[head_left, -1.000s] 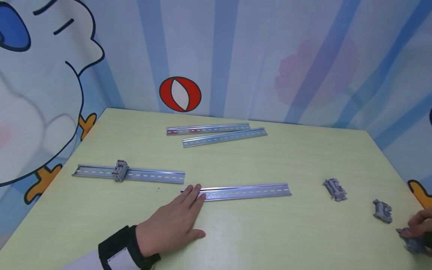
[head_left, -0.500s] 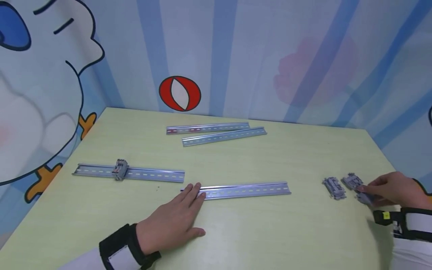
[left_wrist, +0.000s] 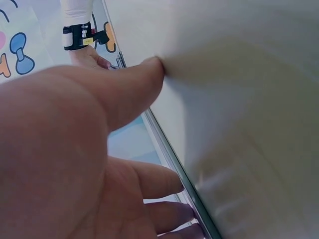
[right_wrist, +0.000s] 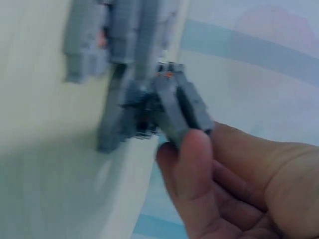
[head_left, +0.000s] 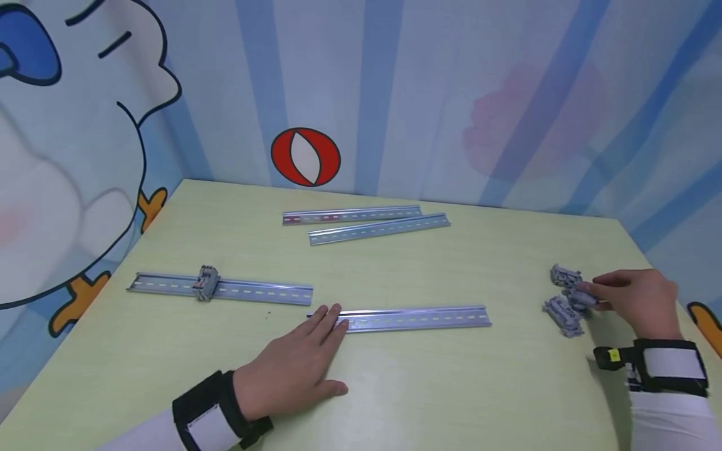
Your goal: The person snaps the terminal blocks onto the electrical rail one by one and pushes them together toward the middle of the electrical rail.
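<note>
My left hand lies with straight fingers on the left end of a slotted metal DIN rail in the head view. The left wrist view shows its fingertips at the rail's edge, thumb out over the table. At the right of the table my right hand pinches a grey terminal block between thumb and fingers; in the right wrist view the held block is tilted. Two clusters of grey terminal blocks lie close by, one behind and one in front.
Another DIN rail lies at the left, with a grey terminal block mounted across it. Two more rails, one with reddish marks and one slanted, lie at the back. A printed wall borders the table.
The right hand has come in from the right edge, moving left and away from the person with terminal blocks, bringing them up beside the others. The left hand has stayed on the rail.
</note>
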Tool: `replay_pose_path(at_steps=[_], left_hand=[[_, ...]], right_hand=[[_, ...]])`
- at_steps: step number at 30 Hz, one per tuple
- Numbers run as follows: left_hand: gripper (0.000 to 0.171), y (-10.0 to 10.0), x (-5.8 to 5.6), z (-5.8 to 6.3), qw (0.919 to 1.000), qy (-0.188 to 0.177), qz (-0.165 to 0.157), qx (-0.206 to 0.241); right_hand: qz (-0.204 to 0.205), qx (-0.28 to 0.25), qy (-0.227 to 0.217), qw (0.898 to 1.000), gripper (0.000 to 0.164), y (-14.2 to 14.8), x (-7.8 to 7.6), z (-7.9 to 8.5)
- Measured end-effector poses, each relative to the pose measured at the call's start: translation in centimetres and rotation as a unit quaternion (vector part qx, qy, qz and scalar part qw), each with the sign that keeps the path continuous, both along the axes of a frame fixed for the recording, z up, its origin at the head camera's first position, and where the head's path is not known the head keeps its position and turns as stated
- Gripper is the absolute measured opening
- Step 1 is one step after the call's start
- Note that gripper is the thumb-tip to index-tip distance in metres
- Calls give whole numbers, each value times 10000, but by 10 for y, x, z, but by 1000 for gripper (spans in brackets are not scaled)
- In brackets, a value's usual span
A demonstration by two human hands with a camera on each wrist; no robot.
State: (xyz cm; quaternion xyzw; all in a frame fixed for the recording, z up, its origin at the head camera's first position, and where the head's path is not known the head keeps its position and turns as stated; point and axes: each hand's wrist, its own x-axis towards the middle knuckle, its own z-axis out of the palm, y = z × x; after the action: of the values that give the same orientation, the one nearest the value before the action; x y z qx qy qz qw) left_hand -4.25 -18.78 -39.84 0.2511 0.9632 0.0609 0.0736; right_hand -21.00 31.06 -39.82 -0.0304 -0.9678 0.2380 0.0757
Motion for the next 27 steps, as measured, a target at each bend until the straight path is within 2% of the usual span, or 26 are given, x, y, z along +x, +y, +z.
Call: replay_pose_path(at_steps=[5, 9, 13, 18, 23, 27], left_hand=[[85, 1, 1, 0, 10000, 12, 33, 35], [85, 1, 1, 0, 10000, 4, 39, 39], [85, 1, 0, 0, 10000, 3, 10, 60], [85, 0, 1, -1, 9999, -21, -75, 122], [86, -1, 1, -2, 9996, -112, -134, 218], [86, -1, 0, -3, 9995, -43, -208, 233]], right_hand=[[-27, -150, -358, 9992, 49, 1, 1, 5], [64, -213, -477, 9986, 53, 4, 2, 9], [94, -209, -434, 9988, 60, 4, 6, 18], [169, -359, -393, 9984, 56, -8, 11, 31], [475, -378, -160, 9980, 48, -30, 14, 42], [835, -399, 11, 9957, 43, -45, 21, 51]])
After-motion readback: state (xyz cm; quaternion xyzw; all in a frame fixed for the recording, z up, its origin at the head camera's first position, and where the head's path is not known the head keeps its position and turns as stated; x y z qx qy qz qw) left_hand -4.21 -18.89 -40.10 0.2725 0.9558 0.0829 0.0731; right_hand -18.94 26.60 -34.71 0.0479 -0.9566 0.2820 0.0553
